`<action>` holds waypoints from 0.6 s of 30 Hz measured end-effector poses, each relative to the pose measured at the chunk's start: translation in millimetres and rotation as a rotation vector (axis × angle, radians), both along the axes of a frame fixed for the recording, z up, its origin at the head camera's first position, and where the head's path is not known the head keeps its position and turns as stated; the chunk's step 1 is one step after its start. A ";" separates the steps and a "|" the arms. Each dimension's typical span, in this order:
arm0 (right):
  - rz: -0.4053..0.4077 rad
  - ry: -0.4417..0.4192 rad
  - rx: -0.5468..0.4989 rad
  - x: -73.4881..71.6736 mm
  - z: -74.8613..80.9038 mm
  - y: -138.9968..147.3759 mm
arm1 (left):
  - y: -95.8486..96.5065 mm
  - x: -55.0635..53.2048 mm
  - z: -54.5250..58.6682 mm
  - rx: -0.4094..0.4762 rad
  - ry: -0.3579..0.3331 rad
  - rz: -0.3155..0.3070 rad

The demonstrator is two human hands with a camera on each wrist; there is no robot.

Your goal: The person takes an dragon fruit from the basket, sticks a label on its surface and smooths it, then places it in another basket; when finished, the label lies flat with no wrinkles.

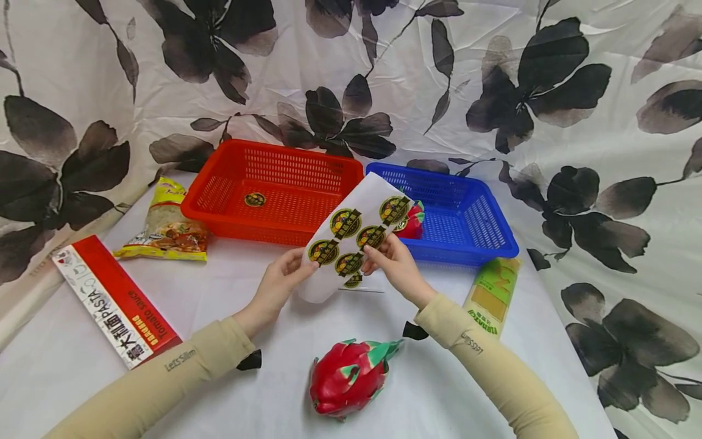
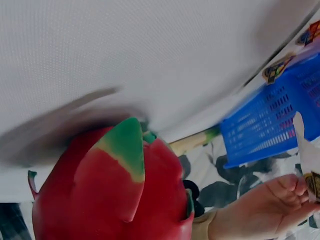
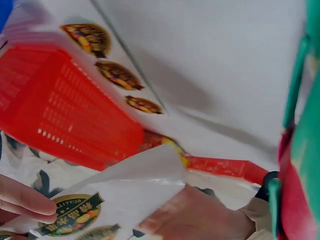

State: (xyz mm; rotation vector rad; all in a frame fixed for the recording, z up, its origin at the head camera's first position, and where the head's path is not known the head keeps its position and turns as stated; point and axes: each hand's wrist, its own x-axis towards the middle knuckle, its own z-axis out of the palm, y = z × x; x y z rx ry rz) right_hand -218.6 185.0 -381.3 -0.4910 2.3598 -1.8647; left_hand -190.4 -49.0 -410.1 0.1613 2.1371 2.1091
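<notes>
A white sheet of round black-and-gold stickers (image 1: 345,223) is held up, tilted, between both hands. My left hand (image 1: 276,286) pinches its lower left edge, thumb on the front. At the right edge, the thumb and fingers of my right hand (image 1: 399,268) pinch the sheet beside a sticker; whether a sticker is lifting there I cannot tell. In the right wrist view, right-hand fingers (image 3: 25,200) press on a sticker. A red dragon fruit (image 1: 349,378) with green-tipped scales lies on the table below the hands. Another sticker sheet (image 3: 117,75) lies flat under the held one.
Behind stand a red basket (image 1: 280,235) with a sticker on its floor and a blue basket (image 1: 466,250) holding another dragon fruit (image 1: 415,224). At left are a noodle bag (image 1: 170,222) and a pasta box (image 1: 117,299). A green-yellow pack (image 1: 493,292) lies by the right forearm.
</notes>
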 end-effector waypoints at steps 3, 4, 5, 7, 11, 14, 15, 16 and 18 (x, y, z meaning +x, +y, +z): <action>-0.016 -0.033 -0.006 -0.2 -3.7 -1.0 | 2.6 0.6 -1.4 -0.075 0.041 -0.025; -0.023 -0.035 -0.001 -0.3 -4.7 -0.9 | 3.2 0.8 -2.0 -0.090 0.056 -0.030; -0.029 -0.035 0.004 -0.4 -5.6 -0.9 | 3.8 0.7 -2.4 -0.098 0.060 -0.028; -0.051 -0.015 0.044 -0.6 -6.6 -0.7 | 4.4 0.6 -3.2 -0.109 0.063 -0.016; -0.152 0.069 0.188 -1.3 -7.9 0.1 | 5.2 -0.3 -4.2 -0.100 0.027 0.007; -0.261 0.147 0.277 -1.7 -8.2 1.4 | 5.7 -0.6 -5.0 -0.096 0.006 0.017; -0.290 0.173 0.282 -1.9 -8.1 1.9 | 5.9 -0.2 -5.1 -0.093 0.002 0.017; -0.314 0.200 0.288 -2.2 -8.0 2.5 | 6.1 -0.2 -5.7 -0.089 -0.001 0.017; -0.344 0.254 0.302 -2.4 -7.5 3.2 | 6.4 -0.4 -7.5 -0.089 0.000 0.015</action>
